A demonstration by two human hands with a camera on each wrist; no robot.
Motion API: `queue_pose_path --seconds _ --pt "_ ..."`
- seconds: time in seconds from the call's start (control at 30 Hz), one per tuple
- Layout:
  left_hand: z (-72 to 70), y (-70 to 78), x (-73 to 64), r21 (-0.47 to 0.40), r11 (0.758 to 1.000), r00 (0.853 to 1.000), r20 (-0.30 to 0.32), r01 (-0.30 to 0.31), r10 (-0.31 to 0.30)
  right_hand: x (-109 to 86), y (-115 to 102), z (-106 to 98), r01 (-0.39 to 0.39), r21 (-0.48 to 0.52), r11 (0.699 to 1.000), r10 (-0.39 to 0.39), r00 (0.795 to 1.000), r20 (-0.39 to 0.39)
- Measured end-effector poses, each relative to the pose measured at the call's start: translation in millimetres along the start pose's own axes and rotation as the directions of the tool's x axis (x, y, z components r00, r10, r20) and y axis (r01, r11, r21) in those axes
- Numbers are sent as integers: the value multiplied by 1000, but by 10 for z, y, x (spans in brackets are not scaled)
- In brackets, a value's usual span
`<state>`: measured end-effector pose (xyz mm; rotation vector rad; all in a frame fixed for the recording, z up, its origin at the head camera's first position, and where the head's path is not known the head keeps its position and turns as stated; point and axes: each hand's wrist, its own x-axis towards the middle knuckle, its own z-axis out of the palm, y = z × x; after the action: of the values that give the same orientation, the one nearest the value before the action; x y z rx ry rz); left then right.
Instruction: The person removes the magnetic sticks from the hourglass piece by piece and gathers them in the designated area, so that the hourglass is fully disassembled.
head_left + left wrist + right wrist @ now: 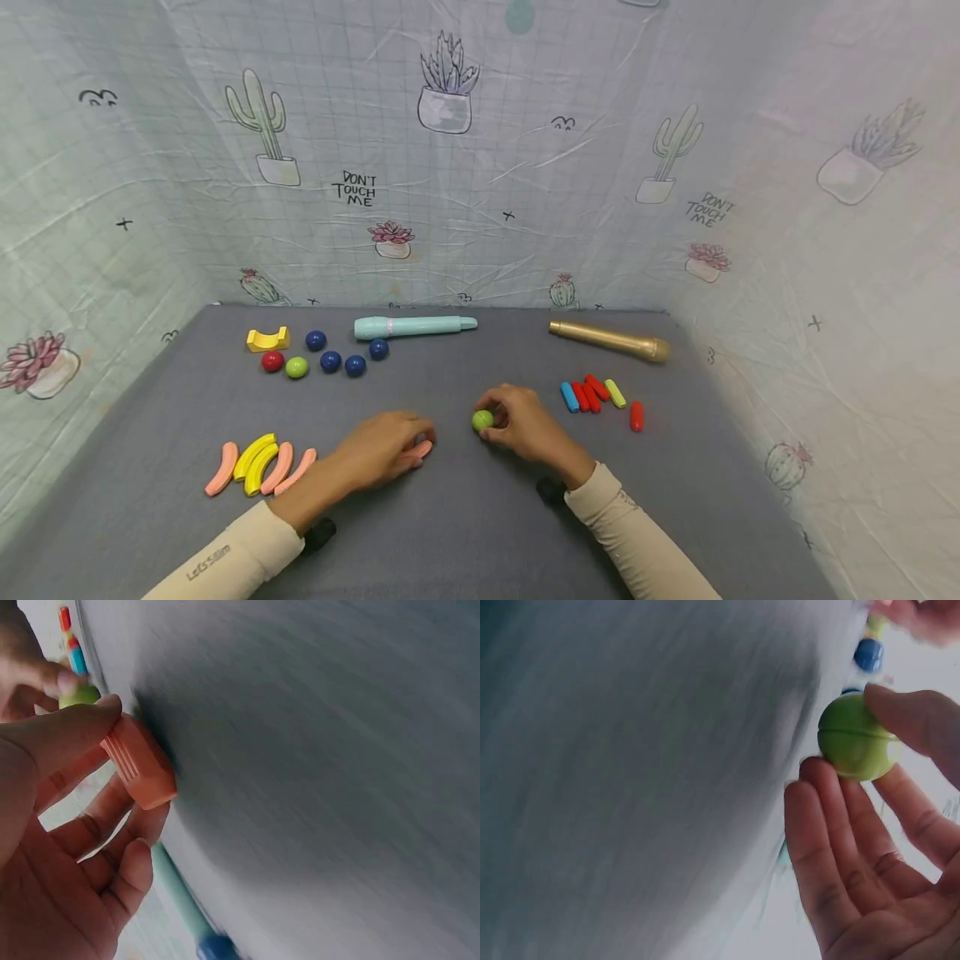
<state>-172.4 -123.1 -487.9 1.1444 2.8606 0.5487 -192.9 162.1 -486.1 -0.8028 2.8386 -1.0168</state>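
My left hand (pixel 382 450) pinches a salmon-pink curved toy piece (pixel 141 766) between thumb and fingers, low over the grey cloth near the middle. The piece has ridges along one side and a bevelled end; its far part is hidden by the thumb. To its right, my right hand (pixel 525 427) holds a green ball (pixel 855 739) by thumb and fingertips. A thin groove runs round the ball. Two or three more salmon pieces (pixel 222 469) and two yellow curved pieces (pixel 260 467) lie left of my left forearm.
Several blue balls (pixel 355 365), a red ball (pixel 272 361), another green ball (pixel 297 367) and a yellow notched block (pixel 267 339) lie back left. Behind are a mint microphone-shaped object (pixel 416 327) and a gold one (pixel 609 341). Red, blue and yellow short sticks (pixel 637 416) lie right.
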Motion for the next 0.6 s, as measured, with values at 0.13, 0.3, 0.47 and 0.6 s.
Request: queue_pose_path --seconds 0.13,0.3,0.47,0.6 --pt "-100 -168 -196 -17 995 996 16 94 -93 -92 213 -167 -58 -42 997 55 996 -65" --pt "-200 -348 -423 27 985 985 -1 172 -172 -216 437 -372 -146 -82 986 137 985 -106" --pt "-290 -460 -590 25 974 974 2 225 -225 -317 621 -520 -197 -149 969 174 972 -155" --pt "-332 -525 -697 20 964 964 1 267 -267 -372 693 -611 -229 -172 958 200 965 -168"
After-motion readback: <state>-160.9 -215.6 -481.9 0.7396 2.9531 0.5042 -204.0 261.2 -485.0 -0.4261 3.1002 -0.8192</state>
